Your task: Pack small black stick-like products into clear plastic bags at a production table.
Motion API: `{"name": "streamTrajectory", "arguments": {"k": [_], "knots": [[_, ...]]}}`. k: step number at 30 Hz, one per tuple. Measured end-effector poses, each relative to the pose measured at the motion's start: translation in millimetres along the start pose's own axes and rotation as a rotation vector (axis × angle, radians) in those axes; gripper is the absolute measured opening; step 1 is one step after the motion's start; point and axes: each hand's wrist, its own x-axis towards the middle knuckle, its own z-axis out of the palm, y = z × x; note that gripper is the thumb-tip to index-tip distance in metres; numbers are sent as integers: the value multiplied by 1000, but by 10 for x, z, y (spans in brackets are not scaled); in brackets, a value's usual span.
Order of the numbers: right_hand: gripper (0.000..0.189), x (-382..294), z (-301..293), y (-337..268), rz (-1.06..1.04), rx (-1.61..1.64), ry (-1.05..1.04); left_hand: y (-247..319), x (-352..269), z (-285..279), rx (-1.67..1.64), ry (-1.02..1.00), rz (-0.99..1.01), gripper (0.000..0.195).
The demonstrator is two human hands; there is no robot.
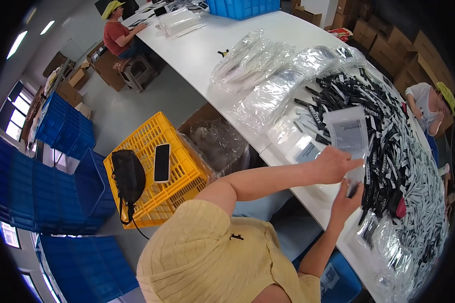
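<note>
My left hand (331, 165) is closed on the lower part of a clear plastic pouch (347, 130) with a grey printed panel, held above the white table. Just below it, my right hand (347, 199) pinches a small dark item (352, 189) by the pouch's lower end; whether the item is inside the pouch cannot be told. Beyond both hands spreads a large heap of black and pale printed strips or sachets (383, 166). Another printed clear pouch (307, 151) lies on the table beside my left forearm.
Clear plastic bags (250, 64) lie along the white table (182, 57). A yellow crate (182, 159) carries a phone (162, 163) and a black pouch bag (128, 176). Beside it is a carton (216, 140) with plastic. Co-workers sit at the far left and right.
</note>
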Motion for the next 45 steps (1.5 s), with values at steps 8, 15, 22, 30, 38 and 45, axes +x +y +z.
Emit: {"name": "streamTrajectory", "arguments": {"k": [8, 15, 22, 30, 38, 45], "knots": [[32, -135, 171, 334, 312, 272, -173, 133, -175, 66, -153, 127, 146, 57], [30, -235, 150, -83, 552, 645, -435, 11, -285, -33, -116, -181, -185, 67], [25, -274, 188, 202, 372, 510, -329, 141, -413, -189, -94, -231, -45, 68], [18, -211, 281, 265, 57, 473, -25, 262, -433, -103, -90, -323, -9, 72], [22, -161, 359, 557, 112, 501, -25, 265, -379, -100, -90, -329, -10, 63], [17, -113, 11, 243, 57, 342, -376, 35, 95, -542, -125, -481, 297, 61]]}}
